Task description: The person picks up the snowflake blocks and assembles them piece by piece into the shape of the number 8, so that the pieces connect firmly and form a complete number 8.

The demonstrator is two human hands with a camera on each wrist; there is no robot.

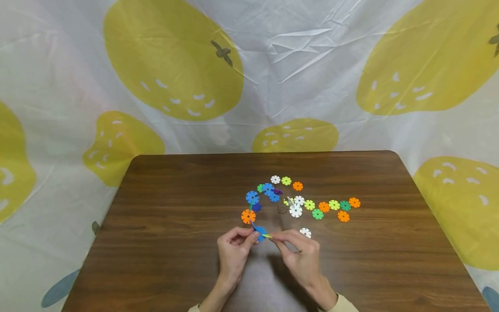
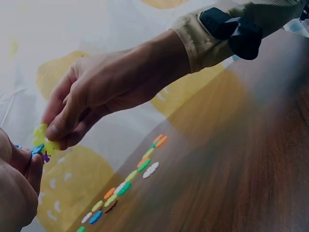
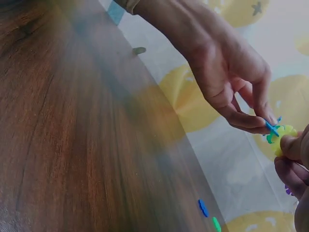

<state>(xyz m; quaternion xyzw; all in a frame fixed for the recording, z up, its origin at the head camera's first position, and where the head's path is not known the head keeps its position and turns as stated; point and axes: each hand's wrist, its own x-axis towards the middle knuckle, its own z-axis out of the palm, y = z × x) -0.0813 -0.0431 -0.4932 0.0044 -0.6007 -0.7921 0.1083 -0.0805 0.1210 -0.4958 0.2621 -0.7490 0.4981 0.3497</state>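
Note:
Both hands meet over the front middle of the table. My left hand (image 1: 235,253) pinches a blue notched plastic disc (image 1: 260,234) between thumb and fingers. My right hand (image 1: 300,255) holds a yellow notched disc (image 2: 41,135) by its rim, its edge up against the blue one. In the head view the yellow disc shows nearly edge-on. From the blue disc a curved string of discs leads away, past an orange disc (image 1: 248,216) and a larger blue disc (image 1: 252,197) to a purple disc (image 1: 277,191). Fingers partly cover both held discs.
On the brown wooden table (image 1: 163,208), loose discs lie right of the string, among them a green disc (image 1: 317,214), an orange disc (image 1: 354,202) and a white disc (image 1: 305,233) beyond the right hand. A fruit-print curtain (image 1: 218,134) hangs behind the table.

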